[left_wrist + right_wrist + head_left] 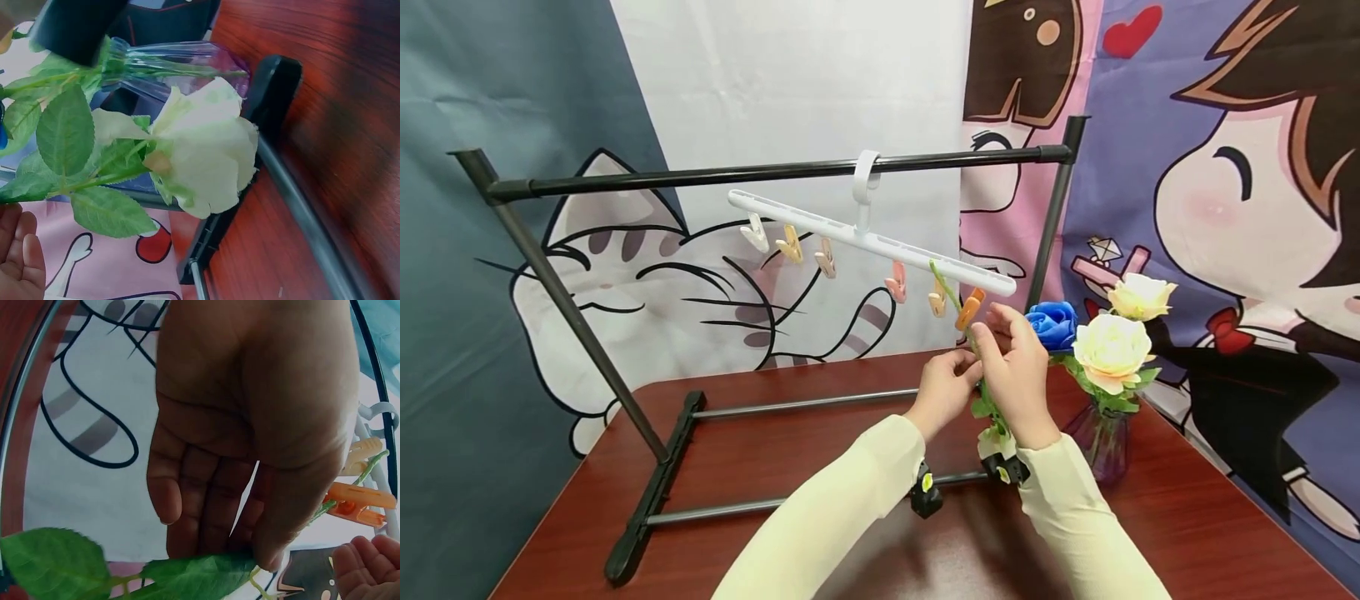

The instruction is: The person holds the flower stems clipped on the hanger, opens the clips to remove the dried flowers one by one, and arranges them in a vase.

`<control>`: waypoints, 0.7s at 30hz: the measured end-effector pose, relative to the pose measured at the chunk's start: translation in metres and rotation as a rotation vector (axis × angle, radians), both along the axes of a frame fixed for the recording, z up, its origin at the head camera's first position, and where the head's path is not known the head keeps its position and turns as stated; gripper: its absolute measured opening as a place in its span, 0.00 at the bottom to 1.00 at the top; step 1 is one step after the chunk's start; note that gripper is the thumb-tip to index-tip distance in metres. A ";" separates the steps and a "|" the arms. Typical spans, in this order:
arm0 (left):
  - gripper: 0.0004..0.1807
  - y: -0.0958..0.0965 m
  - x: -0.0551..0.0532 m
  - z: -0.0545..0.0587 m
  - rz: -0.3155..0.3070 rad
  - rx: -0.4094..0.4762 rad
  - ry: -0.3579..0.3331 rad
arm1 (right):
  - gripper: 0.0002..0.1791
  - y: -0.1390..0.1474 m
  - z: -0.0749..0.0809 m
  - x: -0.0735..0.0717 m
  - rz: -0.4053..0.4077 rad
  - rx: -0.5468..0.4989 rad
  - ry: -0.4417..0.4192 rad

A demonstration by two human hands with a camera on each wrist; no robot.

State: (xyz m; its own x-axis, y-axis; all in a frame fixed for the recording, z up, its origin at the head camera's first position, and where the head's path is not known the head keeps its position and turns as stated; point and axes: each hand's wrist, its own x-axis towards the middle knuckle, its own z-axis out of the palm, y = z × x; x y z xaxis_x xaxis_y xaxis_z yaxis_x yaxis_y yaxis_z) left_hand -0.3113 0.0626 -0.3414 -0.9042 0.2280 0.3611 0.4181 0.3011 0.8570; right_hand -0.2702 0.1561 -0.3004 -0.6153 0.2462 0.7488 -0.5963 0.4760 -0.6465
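Note:
A white rose (996, 443) hangs head down, its stem caught in an orange clothespin (972, 310) under the right part of a white hanger (820, 223). My left hand (942, 392) pinches the stem below the clothespin, thumb and fingertips meeting beside a green leaf (200, 575). In the right wrist view, that leaf partly hides the left fingertips. Just right of the clothespin is my right hand (1018, 375), fingers loosely bent and apart from it in the right wrist view. The bloom (206, 147) fills the middle of the left wrist view, above the table.
The hanger hooks over a black rack bar (700, 177) and tilts down to the right. Other clothespins (790, 243) hang along it. At right, a purple glass vase (1101, 442) holds one blue and two cream roses (1112, 352). The rack's lower bars (715, 511) cross the red-brown table.

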 end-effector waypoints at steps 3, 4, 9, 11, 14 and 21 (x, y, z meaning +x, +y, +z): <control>0.08 -0.004 0.002 -0.003 -0.007 0.006 0.010 | 0.19 -0.003 0.002 -0.005 0.034 -0.030 -0.039; 0.08 -0.005 0.003 -0.004 -0.007 0.004 0.011 | 0.19 -0.004 0.003 -0.006 0.042 -0.035 -0.047; 0.07 -0.011 0.007 -0.009 -0.024 -0.006 0.005 | 0.18 -0.010 0.005 -0.011 0.072 -0.038 -0.086; 0.07 -0.013 0.009 -0.010 -0.031 -0.011 0.005 | 0.18 -0.013 0.005 -0.012 0.077 -0.035 -0.106; 0.06 -0.016 0.012 -0.011 -0.029 -0.023 0.016 | 0.18 -0.015 0.005 -0.015 0.076 -0.034 -0.128; 0.06 -0.021 0.018 -0.012 -0.023 -0.037 0.029 | 0.15 -0.018 0.002 -0.017 0.057 -0.035 -0.121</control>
